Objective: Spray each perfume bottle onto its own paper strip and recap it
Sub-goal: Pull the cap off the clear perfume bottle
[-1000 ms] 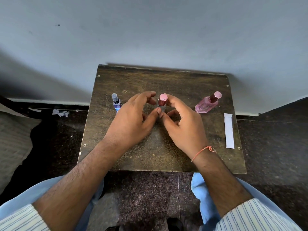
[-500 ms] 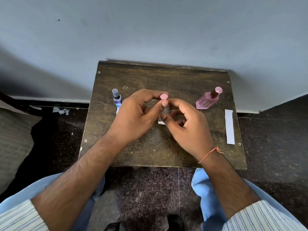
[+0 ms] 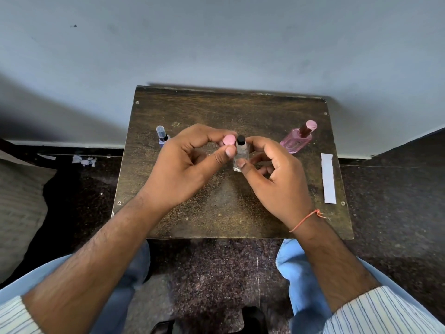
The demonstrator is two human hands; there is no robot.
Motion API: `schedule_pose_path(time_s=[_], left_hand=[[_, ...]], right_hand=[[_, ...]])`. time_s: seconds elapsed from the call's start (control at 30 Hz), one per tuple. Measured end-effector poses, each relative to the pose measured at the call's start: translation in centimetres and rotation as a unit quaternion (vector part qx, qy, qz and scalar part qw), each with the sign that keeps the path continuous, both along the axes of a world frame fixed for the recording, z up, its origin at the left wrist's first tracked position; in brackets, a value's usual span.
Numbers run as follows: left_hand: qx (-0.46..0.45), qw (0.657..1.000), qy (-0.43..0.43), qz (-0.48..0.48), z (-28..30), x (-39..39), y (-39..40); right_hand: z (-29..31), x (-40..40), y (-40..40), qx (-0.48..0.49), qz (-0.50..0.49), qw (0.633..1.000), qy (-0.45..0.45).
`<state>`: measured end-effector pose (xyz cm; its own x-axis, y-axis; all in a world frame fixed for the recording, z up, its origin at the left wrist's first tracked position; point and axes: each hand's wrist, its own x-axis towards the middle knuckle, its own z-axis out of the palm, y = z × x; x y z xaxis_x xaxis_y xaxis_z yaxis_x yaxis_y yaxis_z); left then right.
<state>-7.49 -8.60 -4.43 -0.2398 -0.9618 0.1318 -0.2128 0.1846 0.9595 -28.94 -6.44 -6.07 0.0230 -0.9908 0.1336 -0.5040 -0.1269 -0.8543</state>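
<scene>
Cap (image 3: 228,140) off and held just left of the clear bottle (image 3: 241,154), level with its black nozzle (image 3: 241,140), almost touching. Bottle upright, long axis vertical, lifted a little above the middle of the desk (image 3: 216,112) or resting on it — cannot tell which.

Left hand (image 3: 187,165): grip pinched on the pink cap between thumb and curled forefinger, the other fingers folded in behind. Right hand (image 3: 272,174): grip clamped on the bottle's body, thumb on the near face, forefinger curled round the far side near the nozzle, the remaining fingers loosely bent beneath.

Nozzle bare, so likely ready for spraying. Only one strip (image 3: 328,178) in view, flat at the desk's right edge, long axis running away from the body, well apart from the bottle and on the right hand's side. Any strip under the hands hidden. Probably a matter of carrying the bottle rightward toward that strip, or fetching the strip with the left hand once the cap is set down; nozzle direction not readable from here.

Pink bottle (image 3: 297,141) leaning at the back right, capped, just beyond the right hand. Blue bottle (image 3: 163,136) at the back left, with a clear cap on, partly behind the left hand.
</scene>
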Motion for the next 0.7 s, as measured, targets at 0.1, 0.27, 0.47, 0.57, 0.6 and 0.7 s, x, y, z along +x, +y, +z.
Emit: schedule_pose_path(time_s=[0.1,0.27,0.47,0.57,0.6,0.7], left_hand=[[-0.042,0.994,-0.077,-0.058,-0.2,0.9,0.3],[-0.065,0.977,-0.175,-0.107,-0.7,2.7,0.9],[-0.070,0.939,-0.286,-0.178,-1.7,4.2,1.1],[-0.068,0.935,-0.291,-0.190,-1.7,4.5,0.9],[-0.064,0.935,-0.291,-0.194,-1.7,4.5,0.8],[-0.058,0.932,-0.300,-0.193,-1.8,4.8,0.7]], right_hand=[[-0.1,-0.2,0.0,0.002,-0.010,1.000,-0.012],[-0.2,0.0,-0.3,0.023,-0.027,0.998,-0.051],[-0.2,1.1,-1.0,0.035,-0.016,0.998,-0.056],[-0.2,1.5,-1.4,0.036,-0.010,0.998,-0.053],[-0.2,1.6,-1.5,0.036,-0.009,0.998,-0.052],[-0.2,1.7,-1.6,0.039,-0.008,0.998,-0.049]])
